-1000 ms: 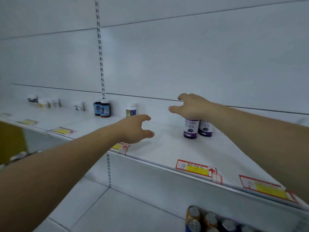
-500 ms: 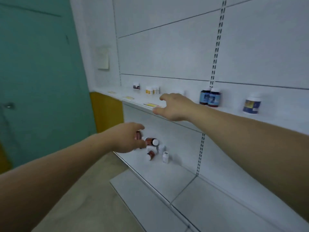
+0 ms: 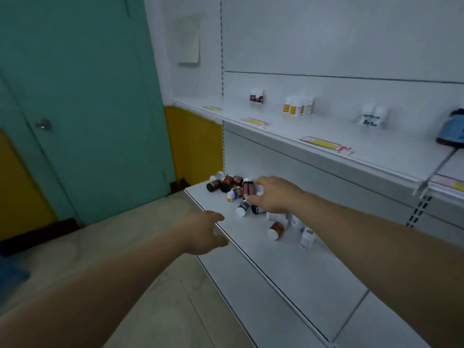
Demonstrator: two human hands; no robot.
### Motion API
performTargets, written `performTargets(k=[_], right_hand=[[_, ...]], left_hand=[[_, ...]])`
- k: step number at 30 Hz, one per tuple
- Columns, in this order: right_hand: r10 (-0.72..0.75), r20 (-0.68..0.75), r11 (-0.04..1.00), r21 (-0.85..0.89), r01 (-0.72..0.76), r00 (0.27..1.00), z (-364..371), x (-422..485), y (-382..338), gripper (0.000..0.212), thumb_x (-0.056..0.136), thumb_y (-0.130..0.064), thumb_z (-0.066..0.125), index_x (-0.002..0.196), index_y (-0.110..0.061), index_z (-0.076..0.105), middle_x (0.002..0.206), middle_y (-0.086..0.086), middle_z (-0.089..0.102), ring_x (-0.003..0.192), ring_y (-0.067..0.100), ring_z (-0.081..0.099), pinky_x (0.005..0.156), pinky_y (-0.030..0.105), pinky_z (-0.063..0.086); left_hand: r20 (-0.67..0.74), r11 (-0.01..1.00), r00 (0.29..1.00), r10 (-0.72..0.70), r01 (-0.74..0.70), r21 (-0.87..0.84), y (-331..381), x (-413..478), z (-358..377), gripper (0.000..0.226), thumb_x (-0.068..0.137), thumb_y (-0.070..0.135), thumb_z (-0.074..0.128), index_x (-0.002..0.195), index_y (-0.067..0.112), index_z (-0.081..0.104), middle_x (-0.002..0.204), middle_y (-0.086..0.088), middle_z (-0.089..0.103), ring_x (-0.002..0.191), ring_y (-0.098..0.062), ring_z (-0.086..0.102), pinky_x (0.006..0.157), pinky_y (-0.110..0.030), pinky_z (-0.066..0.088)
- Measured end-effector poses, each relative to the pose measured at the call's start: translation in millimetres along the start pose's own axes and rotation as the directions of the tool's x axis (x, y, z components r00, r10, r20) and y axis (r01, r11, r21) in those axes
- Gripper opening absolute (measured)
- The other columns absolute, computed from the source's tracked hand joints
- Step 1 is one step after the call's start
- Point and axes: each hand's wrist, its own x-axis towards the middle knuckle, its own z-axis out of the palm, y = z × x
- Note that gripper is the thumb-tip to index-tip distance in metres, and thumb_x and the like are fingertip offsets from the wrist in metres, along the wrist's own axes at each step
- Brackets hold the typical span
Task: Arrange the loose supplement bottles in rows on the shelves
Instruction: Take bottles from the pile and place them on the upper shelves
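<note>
Several loose supplement bottles [image 3: 227,184] lie in a heap at the left end of the lower white shelf [image 3: 288,275]. More lie nearer me: a dark one with a white cap [image 3: 242,208], a red one [image 3: 276,230] and a white one [image 3: 307,238]. My right hand [image 3: 276,195] reaches into the heap. Its thumb and forefinger are spread on either side of an upright red-labelled bottle [image 3: 247,188]. My left hand [image 3: 204,232] hovers over the shelf's front edge, fingers loosely spread, holding nothing.
The upper shelf [image 3: 326,136] carries small standing groups: dark-labelled bottles [image 3: 256,96], yellow-labelled ones [image 3: 298,106], white ones [image 3: 373,117] and a blue one [image 3: 452,130] at the right edge. Yellow price tags [image 3: 326,144] line its front. A teal door [image 3: 82,109] stands left.
My view swung left and down from the upper shelf to the lower one. My right hand dropped from the upper shelf into the heap, and my left hand moved back to the shelf edge.
</note>
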Motion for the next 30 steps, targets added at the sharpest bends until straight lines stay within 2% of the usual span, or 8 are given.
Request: performTargets(k=[5, 9, 15, 19, 23, 25, 27, 30], right_hand=[[0.066, 0.085, 0.992, 0.103, -0.074, 0.994, 36, 103, 24, 0.052, 0.09, -0.051, 0.052, 0.133, -0.022, 0.046, 0.129, 0.006, 0.054, 0.111, 0.026, 0.053, 0.082, 0.029, 0.04], [0.148, 0.157, 0.977, 0.129, -0.169, 0.976, 68, 165, 37, 0.062, 0.087, -0.057, 0.052, 0.136, -0.02, 0.044, 0.128, 0.01, 0.054, 0.111, 0.028, 0.053, 0.087, 0.034, 0.043], [0.263, 0.194, 0.937, 0.182, -0.299, 0.945, 116, 238, 53, 0.044, 0.089, -0.053, 0.047, 0.115, -0.018, 0.054, 0.105, 0.001, 0.058, 0.09, 0.018, 0.055, 0.074, 0.031, 0.045], [0.395, 0.194, 0.867, 0.244, -0.434, 0.898, 157, 285, 52, 0.032, 0.091, -0.048, 0.047, 0.102, -0.019, 0.056, 0.103, 0.002, 0.059, 0.098, 0.024, 0.058, 0.08, 0.032, 0.045], [0.544, 0.166, 0.763, 0.309, -0.568, 0.822, 199, 325, 40, 0.038, 0.091, -0.038, 0.053, 0.117, -0.009, 0.057, 0.119, 0.012, 0.056, 0.111, 0.028, 0.053, 0.089, 0.029, 0.04], [0.607, 0.201, 0.682, 0.365, -0.634, 0.769, 213, 345, 30, 0.031, 0.086, -0.038, 0.053, 0.098, -0.01, 0.058, 0.103, 0.011, 0.054, 0.1, 0.026, 0.053, 0.079, 0.025, 0.037], [0.674, 0.208, 0.605, 0.394, -0.692, 0.708, 228, 360, 29, 0.043, 0.069, -0.055, 0.046, 0.086, -0.016, 0.047, 0.096, 0.007, 0.044, 0.094, 0.024, 0.049, 0.077, 0.029, 0.039], [0.711, 0.213, 0.568, 0.388, -0.725, 0.671, 243, 375, 28, 0.052, 0.082, -0.043, 0.055, 0.123, -0.012, 0.049, 0.121, 0.011, 0.045, 0.109, 0.03, 0.05, 0.088, 0.033, 0.043]], left_hand=[[0.082, 0.999, 0.997, 0.008, -0.012, 0.049, -38, 100, 5, 0.069, 0.088, 0.051, 0.055, 0.147, 0.024, 0.029, 0.153, 0.001, 0.029, 0.137, -0.021, 0.032, 0.111, -0.036, 0.031], [0.155, 0.998, 0.988, 0.017, -0.026, 0.057, -72, 165, 5, 0.069, 0.089, 0.05, 0.054, 0.147, 0.023, 0.028, 0.151, -0.001, 0.032, 0.135, -0.021, 0.035, 0.11, -0.035, 0.032], [0.234, 0.998, 0.971, 0.05, -0.058, 0.028, -132, 271, 1, 0.071, 0.09, 0.049, 0.054, 0.148, 0.021, 0.024, 0.154, -0.004, 0.026, 0.138, -0.022, 0.031, 0.111, -0.032, 0.029], [0.314, 0.988, 0.939, 0.139, -0.152, 0.019, -177, 352, 7, 0.074, 0.09, 0.049, 0.054, 0.15, 0.021, 0.02, 0.156, -0.004, 0.021, 0.14, -0.023, 0.028, 0.112, -0.034, 0.028], [0.355, 0.968, 0.903, 0.243, -0.251, -0.025, -218, 432, 13, 0.074, 0.09, 0.045, 0.057, 0.15, 0.02, 0.021, 0.156, -0.003, 0.022, 0.139, -0.021, 0.029, 0.111, -0.03, 0.027], [0.391, 0.961, 0.88, 0.27, -0.271, -0.052, -233, 465, 16, 0.074, 0.089, 0.044, 0.059, 0.149, 0.019, 0.023, 0.155, -0.004, 0.026, 0.136, -0.022, 0.035, 0.11, -0.031, 0.03], [0.418, 0.953, 0.861, 0.289, -0.299, -0.044, -241, 494, 20, 0.075, 0.088, 0.043, 0.06, 0.149, 0.02, 0.024, 0.153, -0.005, 0.029, 0.13, -0.024, 0.043, 0.107, -0.034, 0.037], [0.408, 0.936, 0.847, 0.339, -0.349, -0.052, -236, 534, 29, 0.072, 0.089, 0.041, 0.06, 0.148, 0.019, 0.026, 0.151, -0.005, 0.033, 0.13, -0.025, 0.043, 0.107, -0.033, 0.037]])
